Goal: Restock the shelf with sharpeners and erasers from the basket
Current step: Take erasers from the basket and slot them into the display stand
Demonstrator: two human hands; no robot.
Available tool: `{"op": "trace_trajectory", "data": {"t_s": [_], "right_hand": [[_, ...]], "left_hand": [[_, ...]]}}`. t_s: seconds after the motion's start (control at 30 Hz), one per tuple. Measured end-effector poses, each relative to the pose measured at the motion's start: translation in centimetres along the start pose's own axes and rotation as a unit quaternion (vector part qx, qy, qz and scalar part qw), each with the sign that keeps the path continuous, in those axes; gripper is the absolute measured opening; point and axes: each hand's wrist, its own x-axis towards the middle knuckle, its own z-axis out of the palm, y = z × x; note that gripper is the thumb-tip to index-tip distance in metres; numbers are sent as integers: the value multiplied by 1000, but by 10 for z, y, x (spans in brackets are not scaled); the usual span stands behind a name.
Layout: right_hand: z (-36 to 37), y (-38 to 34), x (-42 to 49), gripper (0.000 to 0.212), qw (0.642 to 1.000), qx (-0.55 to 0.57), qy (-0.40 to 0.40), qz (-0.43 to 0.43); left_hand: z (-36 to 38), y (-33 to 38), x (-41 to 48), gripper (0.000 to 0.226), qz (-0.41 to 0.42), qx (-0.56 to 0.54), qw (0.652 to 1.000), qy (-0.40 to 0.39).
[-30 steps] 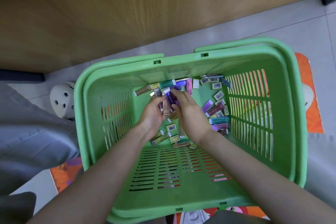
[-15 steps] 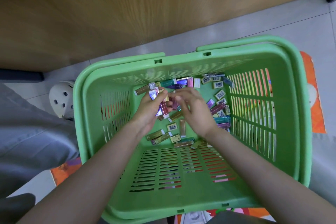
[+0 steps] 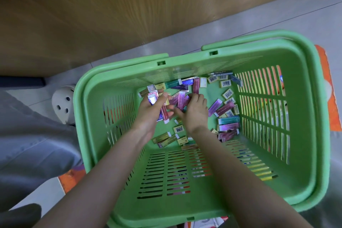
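A green slatted basket (image 3: 303, 57) stands on the floor and both my hands reach into it. Its bottom holds several small packs: long purple, teal and gold eraser packs (image 3: 228, 121) and small yellow barcode-labelled boxes (image 3: 224, 83). My left hand (image 3: 150, 111) grips a bunch of packs (image 3: 152, 96), purple and pink, which stick out above and below its fingers. My right hand (image 3: 195, 113) lies palm down on the heap, its fingertips on purple packs (image 3: 180, 99). What is under its palm is hidden.
A wooden panel (image 3: 129, 9) runs along the far side of the basket, above a grey tiled floor (image 3: 296, 18). A white perforated shoe (image 3: 62, 103) sits left of the basket, next to grey cloth (image 3: 27, 144). An orange mat (image 3: 327, 87) lies under the basket.
My left hand has taken the bunch of packs and shifted left with it. My right hand has let go and moved down onto the purple packs in the heap.
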Motion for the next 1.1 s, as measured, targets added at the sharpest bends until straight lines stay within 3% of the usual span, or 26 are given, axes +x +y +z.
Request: {"op": "trace_trajectory", "data": {"t_s": [0.13, 0.3, 0.57, 0.8, 0.9, 1.0, 1.1], "right_hand": [[8, -15, 1, 53, 988, 144, 21, 54], [7, -10, 3, 34, 951, 297, -49, 70], [-40, 0, -3, 22, 955, 282, -89, 35], [-105, -17, -28, 18, 930, 345, -125, -31], [-127, -35, -41, 17, 913, 374, -147, -63], [-151, -51, -59, 13, 912, 381, -121, -97], [-173, -65, -81, 12, 911, 382, -88, -128]], "left_hand": [[-4, 6, -3, 6, 21, -8, 1000, -3], [-8, 11, -7, 6, 25, 2, 1000, -4], [-18, 9, -20, 19, -11, 91, 996, 5], [-23, 13, -50, 6, 2, 131, 991, -9], [-27, 23, -66, 7, 6, 140, 989, -39], [-31, 37, -82, 8, 13, 135, 987, -86], [-36, 55, -97, 24, 45, 137, 981, -129]]}}
